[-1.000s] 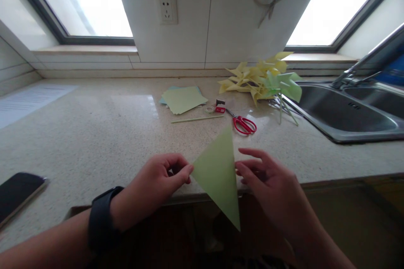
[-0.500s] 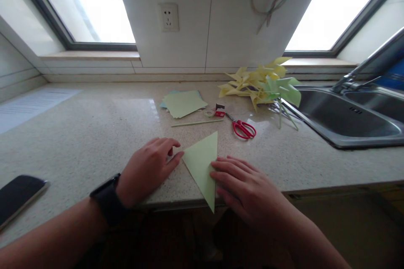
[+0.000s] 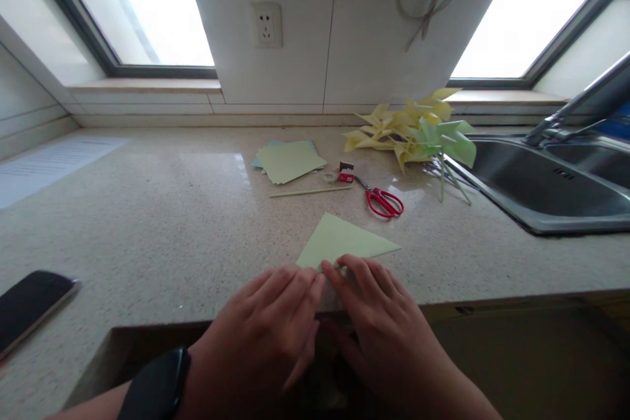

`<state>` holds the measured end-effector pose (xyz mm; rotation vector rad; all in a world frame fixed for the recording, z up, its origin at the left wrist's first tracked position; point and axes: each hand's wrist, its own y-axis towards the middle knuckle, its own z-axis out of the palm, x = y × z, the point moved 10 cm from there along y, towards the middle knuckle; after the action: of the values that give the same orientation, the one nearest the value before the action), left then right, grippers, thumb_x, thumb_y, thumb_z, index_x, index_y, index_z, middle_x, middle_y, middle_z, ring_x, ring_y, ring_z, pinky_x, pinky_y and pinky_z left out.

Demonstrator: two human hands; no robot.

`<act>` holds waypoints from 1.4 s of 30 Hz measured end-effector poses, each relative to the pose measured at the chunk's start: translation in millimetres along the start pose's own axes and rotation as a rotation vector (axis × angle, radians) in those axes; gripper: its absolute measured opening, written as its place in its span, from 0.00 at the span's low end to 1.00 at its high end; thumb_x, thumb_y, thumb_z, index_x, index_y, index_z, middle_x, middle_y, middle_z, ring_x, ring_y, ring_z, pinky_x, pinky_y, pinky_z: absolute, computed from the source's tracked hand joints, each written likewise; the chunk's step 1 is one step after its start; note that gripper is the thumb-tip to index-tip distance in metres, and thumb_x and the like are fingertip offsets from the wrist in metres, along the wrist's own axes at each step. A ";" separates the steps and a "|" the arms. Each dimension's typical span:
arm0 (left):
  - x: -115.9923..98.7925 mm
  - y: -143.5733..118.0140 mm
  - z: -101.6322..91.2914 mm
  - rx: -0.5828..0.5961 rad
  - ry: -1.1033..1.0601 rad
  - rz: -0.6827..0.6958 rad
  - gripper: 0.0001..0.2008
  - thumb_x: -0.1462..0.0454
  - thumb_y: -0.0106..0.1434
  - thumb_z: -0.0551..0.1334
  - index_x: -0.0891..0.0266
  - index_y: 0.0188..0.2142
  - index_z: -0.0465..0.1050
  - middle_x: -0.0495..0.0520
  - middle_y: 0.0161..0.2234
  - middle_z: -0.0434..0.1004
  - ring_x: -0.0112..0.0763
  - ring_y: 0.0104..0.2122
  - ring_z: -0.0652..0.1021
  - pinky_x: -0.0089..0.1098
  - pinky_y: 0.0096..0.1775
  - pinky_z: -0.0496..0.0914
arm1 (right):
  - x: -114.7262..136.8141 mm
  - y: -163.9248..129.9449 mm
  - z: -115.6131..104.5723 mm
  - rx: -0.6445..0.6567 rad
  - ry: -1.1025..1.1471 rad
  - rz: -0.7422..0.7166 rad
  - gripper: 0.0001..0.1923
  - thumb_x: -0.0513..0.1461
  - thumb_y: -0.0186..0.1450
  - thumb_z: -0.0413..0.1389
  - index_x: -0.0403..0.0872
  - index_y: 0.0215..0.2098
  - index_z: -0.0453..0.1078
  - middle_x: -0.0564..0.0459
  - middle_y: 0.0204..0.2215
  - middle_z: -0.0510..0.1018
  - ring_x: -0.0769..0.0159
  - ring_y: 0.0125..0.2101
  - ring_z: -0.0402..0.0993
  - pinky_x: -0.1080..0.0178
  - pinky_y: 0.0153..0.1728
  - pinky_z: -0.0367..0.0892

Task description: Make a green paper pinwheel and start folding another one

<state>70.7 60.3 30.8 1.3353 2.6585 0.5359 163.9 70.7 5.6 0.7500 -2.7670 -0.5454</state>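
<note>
A light green sheet of paper (image 3: 339, 239), folded into a triangle, lies near the counter's front edge with a point reaching right. My left hand (image 3: 266, 325), with a dark watch (image 3: 155, 384) on the wrist, has its fingers together on the sheet's near left edge. Beside it, my right hand (image 3: 377, 312) bends its fingers onto the same near edge, the fingertips of both hands almost touching. Both thumbs are lower, by the counter's front edge, partly hidden. The fingers cover part of the fold.
Behind the sheet are a thin stick (image 3: 310, 191), red-handled scissors (image 3: 384, 202), a small red box (image 3: 346, 173), a tape roll (image 3: 329, 177) and stacked paper squares (image 3: 290, 163). Paper pinwheels (image 3: 413, 131) lie beside the sink (image 3: 522, 177). A phone (image 3: 34, 308) is at left.
The folded sheet has turned so its long folded edge faces me. My left hand has moved right and nearer, onto that edge; my right hand's fingers have bent in beside it.
</note>
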 end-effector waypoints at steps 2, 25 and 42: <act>-7.0 -0.5 5.1 0.013 0.062 0.022 0.19 0.68 0.68 0.54 0.74 0.56 0.69 0.63 0.51 0.77 0.44 0.48 0.76 0.42 0.50 0.73 | 5.3 -1.8 0.3 -0.064 -0.029 0.013 0.27 0.40 0.67 0.55 0.42 0.63 0.65 0.41 0.55 0.74 0.48 0.53 0.68 0.45 0.53 0.69; -17.5 -0.5 22.6 0.094 0.273 0.054 0.20 0.73 0.59 0.57 0.79 0.51 0.74 0.73 0.46 0.81 0.49 0.41 0.82 0.43 0.41 0.80 | 5.6 -6.5 -9.5 -0.063 0.008 0.030 0.22 0.37 0.64 0.54 0.41 0.56 0.68 0.41 0.52 0.77 0.49 0.52 0.72 0.45 0.54 0.71; -6.5 -4.6 22.2 0.175 0.266 -0.038 0.08 0.71 0.59 0.61 0.66 0.38 0.76 0.59 0.33 0.77 0.41 0.30 0.76 0.40 0.29 0.75 | -60.6 -14.8 -29.6 -0.016 -0.111 0.237 0.11 0.42 0.71 0.50 0.45 0.46 0.68 0.42 0.44 0.77 0.49 0.45 0.74 0.45 0.45 0.74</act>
<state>76.9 58.3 8.1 1.3379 3.0022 0.5197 230.7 81.8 19.3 0.3900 -2.8946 -0.5757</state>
